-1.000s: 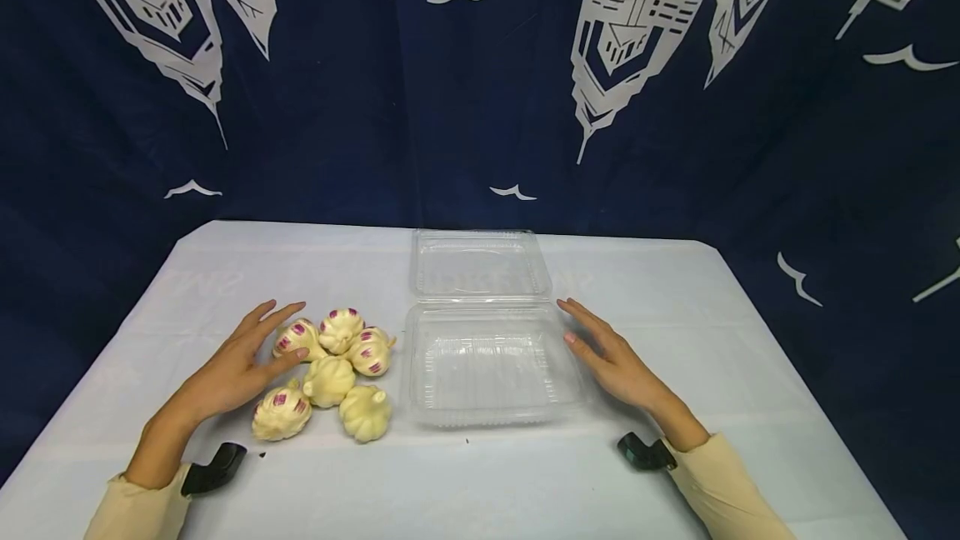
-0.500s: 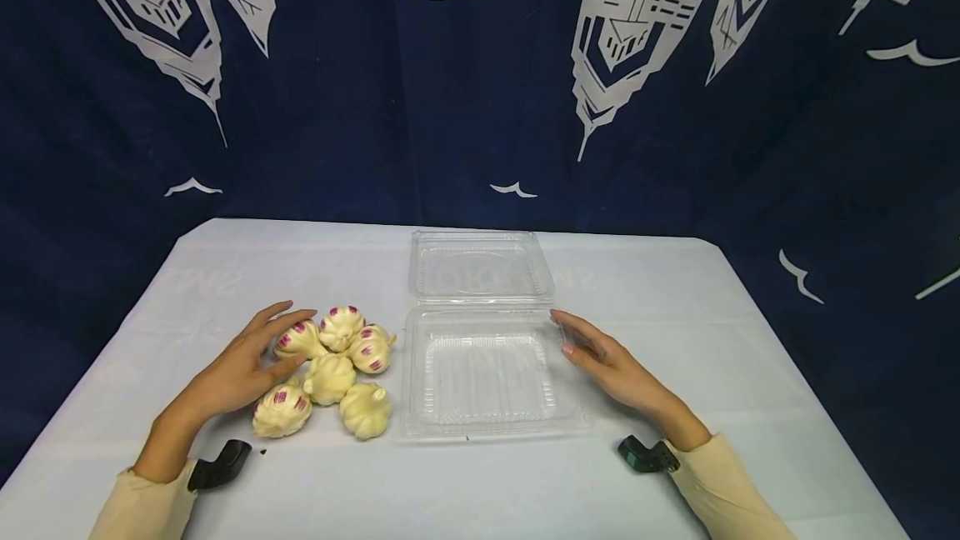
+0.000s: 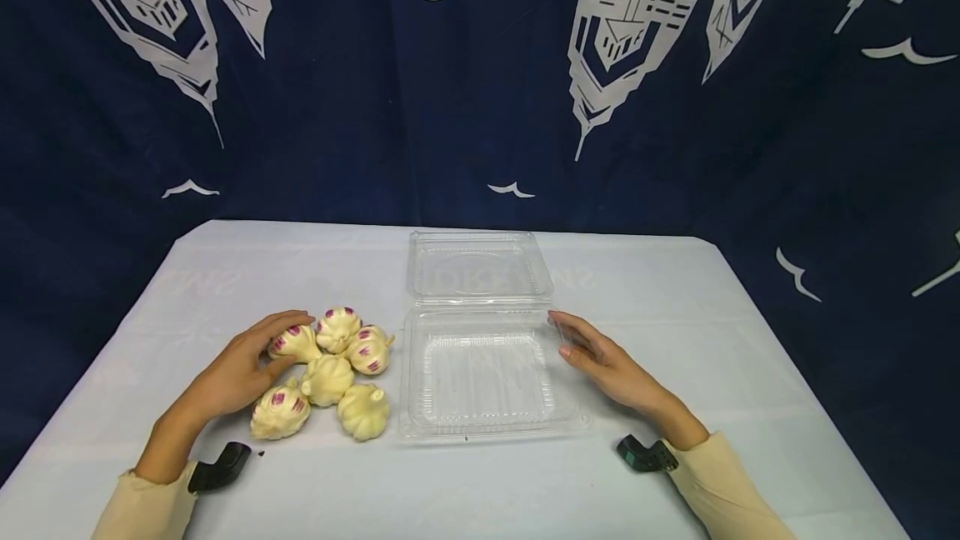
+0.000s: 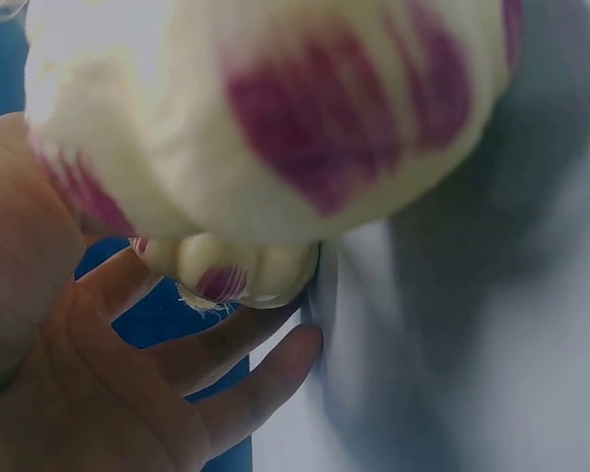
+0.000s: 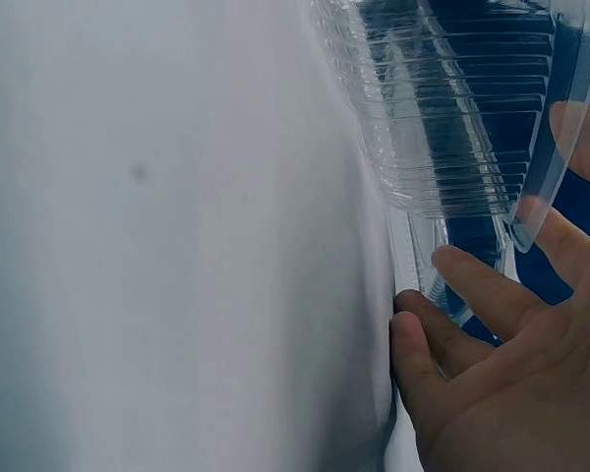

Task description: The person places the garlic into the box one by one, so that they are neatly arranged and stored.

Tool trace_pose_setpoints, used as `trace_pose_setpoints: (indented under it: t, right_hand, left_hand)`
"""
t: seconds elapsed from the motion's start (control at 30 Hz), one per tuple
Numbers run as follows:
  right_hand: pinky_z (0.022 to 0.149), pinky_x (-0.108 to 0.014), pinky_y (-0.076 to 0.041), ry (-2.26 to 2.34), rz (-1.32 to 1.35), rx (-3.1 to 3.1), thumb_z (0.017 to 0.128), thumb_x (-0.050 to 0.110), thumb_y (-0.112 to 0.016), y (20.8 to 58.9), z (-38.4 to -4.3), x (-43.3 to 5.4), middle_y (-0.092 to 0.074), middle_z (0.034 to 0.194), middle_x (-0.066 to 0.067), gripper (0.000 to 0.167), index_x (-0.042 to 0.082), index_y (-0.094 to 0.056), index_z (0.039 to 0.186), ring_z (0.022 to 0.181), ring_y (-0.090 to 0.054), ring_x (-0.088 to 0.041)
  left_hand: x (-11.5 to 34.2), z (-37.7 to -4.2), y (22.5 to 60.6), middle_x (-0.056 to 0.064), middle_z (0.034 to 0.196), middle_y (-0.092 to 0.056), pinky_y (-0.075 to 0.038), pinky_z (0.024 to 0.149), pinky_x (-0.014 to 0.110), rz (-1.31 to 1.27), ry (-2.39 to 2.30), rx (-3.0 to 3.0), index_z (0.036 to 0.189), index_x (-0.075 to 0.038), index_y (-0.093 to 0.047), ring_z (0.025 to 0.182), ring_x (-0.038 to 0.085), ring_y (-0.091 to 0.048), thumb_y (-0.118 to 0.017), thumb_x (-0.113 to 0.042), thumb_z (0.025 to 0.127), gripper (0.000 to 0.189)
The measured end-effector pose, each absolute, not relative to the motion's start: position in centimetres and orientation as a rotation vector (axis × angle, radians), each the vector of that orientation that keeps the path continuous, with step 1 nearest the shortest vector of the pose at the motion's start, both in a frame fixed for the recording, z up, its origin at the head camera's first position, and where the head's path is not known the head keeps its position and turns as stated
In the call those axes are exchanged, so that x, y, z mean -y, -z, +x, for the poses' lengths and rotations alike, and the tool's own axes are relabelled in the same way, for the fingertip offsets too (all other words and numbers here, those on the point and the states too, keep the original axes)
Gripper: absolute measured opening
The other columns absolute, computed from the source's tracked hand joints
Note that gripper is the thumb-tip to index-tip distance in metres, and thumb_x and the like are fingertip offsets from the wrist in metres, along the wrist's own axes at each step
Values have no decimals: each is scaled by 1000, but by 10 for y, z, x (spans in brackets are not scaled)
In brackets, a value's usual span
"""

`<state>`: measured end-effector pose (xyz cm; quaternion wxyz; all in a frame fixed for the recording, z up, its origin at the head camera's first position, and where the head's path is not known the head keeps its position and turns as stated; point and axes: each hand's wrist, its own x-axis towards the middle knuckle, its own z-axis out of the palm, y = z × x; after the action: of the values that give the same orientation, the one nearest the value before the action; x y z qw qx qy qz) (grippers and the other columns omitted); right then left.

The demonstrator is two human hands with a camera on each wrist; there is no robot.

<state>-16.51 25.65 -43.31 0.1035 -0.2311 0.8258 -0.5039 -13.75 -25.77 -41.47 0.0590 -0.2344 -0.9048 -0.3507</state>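
Observation:
In the head view my left hand [image 3: 238, 365] curls round a purple-streaked garlic bulb [image 3: 296, 342], fingers behind it and thumb at its near side. The left wrist view shows this garlic bulb [image 4: 241, 270] against the fingers, with another garlic bulb [image 4: 275, 118] large in front. Several more garlic bulbs [image 3: 327, 380] lie clustered beside the hand. My right hand [image 3: 626, 372] holds the right wall of a clear plastic clamshell container [image 3: 411, 373], whose lid lies open at the back. In the right wrist view, thumb and index finger meet the container's rim [image 5: 546, 187].
A white cloth covers the table [image 3: 480, 490], and a dark blue curtain [image 3: 322, 107] with white prints hangs behind it. The open lid [image 3: 480, 269] reaches toward the table's back edge. Black wrist cameras sit on both forearms.
My left hand has moved slightly right, and its fingers have closed round the far-left garlic bulb. My right hand has shifted left and taken the container's side; its base has shifted slightly.

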Motion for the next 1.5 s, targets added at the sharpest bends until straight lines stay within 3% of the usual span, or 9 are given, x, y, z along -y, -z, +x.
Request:
trace_pose_setpoints:
  t: [0.07, 0.2, 0.3, 0.37, 0.63, 0.8, 0.9, 1.2, 1.5]
  right_hand:
    - [104, -7, -33, 1490, -679, -2433, 106, 22, -52, 433, -165, -256, -34, 160, -16, 54, 19, -32, 156, 149, -29, -36]
    - [104, -8, -34, 1500, -680, -2421, 105, 22, -53, 434, -165, -256, -34, 160, -15, 54, 18, -33, 156, 149, -29, -37]
    - [105, -8, -35, 1507, -683, -2413, 105, 21, -53, 434, -166, -257, -35, 160, -13, 54, 18, -33, 156, 148, -30, -36]
    - [105, -8, -35, 1514, -687, -2408, 105, 21, -53, 434, -166, -257, -35, 160, -12, 54, 19, -34, 155, 148, -31, -36]
    - [105, -9, -35, 1539, -689, -2373, 105, 20, -53, 434, -167, -258, -35, 160, -11, 54, 18, -33, 156, 148, -31, -35]
    - [105, -9, -35, 1556, -686, -2357, 105, 20, -53, 433, -167, -258, -36, 160, -11, 54, 18, -33, 155, 148, -31, -35]
    - [105, -9, -36, 1558, -678, -2350, 106, 21, -52, 434, -167, -258, -35, 160, -11, 54, 19, -33, 155, 148, -31, -35]
    - [105, -9, -36, 1543, -671, -2361, 106, 22, -52, 433, -166, -258, -35, 160, -10, 54, 20, -33, 156, 148, -31, -34]
    - [105, -9, -35, 1563, -672, -2346, 106, 21, -51, 432, -166, -256, -34, 161, -10, 54, 17, -32, 156, 149, -29, -34]
  left_hand:
    - [259, -137, 414, 21, 143, -52, -24, 98, -1, -695, 1046, 2742, 139, -7, -54, 129, 46, -48, -69, 6, 88, 55]
    - [263, -135, 410, 20, 143, -52, -49, 93, 25, -636, 1006, 2778, 140, -7, -53, 128, 42, -51, -70, 2, 89, 54]
    - [265, -134, 405, 20, 143, -51, -54, 84, 47, -598, 993, 2798, 140, -7, -53, 127, 41, -51, -71, 2, 89, 55]
    - [266, -134, 401, 19, 144, -51, -55, 83, 49, -575, 1007, 2809, 141, -7, -52, 127, 40, -51, -71, 4, 88, 56]
    - [265, -133, 389, 18, 142, -51, -56, 84, 41, -512, 999, 2796, 141, -8, -52, 120, 32, -54, -72, -2, 90, 56]
    - [261, -133, 382, 16, 138, -51, -50, 82, 13, -506, 974, 2752, 140, -7, -53, 112, 0, -48, -72, -5, 91, 52]
    - [258, -133, 379, 15, 135, -50, -44, 80, 6, -514, 973, 2735, 139, -7, -54, 107, -11, -42, -72, -6, 92, 50]
    - [246, -135, 371, 16, 131, -42, -48, 81, 17, -498, 959, 2777, 139, -8, -55, 106, 18, -48, -75, -5, 88, 55]
    - [229, -134, 361, 18, 129, -36, -45, 70, 26, -490, 1003, 2794, 132, -15, -60, 94, 26, -53, -74, -8, 89, 46]
